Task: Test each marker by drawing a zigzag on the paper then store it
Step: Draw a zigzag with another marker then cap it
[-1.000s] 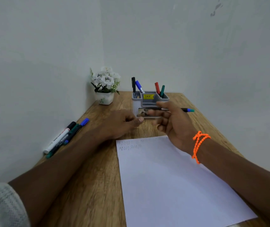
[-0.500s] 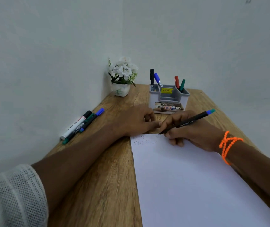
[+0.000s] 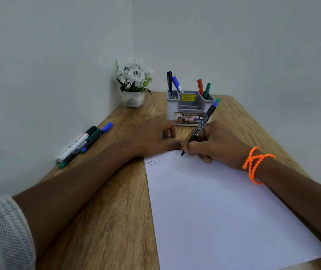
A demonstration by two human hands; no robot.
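My right hand (image 3: 216, 145) grips a black marker (image 3: 202, 123) with a blue-green end, its tip touching the top edge of the white paper (image 3: 224, 211). Faint zigzag lines (image 3: 159, 161) run along the paper's top left corner. My left hand (image 3: 153, 137) rests on the table by that corner, fingers loosely curled; I cannot tell if it holds anything. Several markers (image 3: 83, 143) lie on the table at the left wall. A grey organizer (image 3: 189, 107) behind my hands holds several markers standing upright.
A small white pot of white flowers (image 3: 133, 84) stands in the back left corner of the wooden table (image 3: 107, 221). Walls close off the table on the left and behind. An orange bead bracelet (image 3: 255, 164) is on my right wrist.
My right hand has swung the marker from level in the air down to a writing grip, tip now on the paper. My left hand has stayed by the paper's corner.
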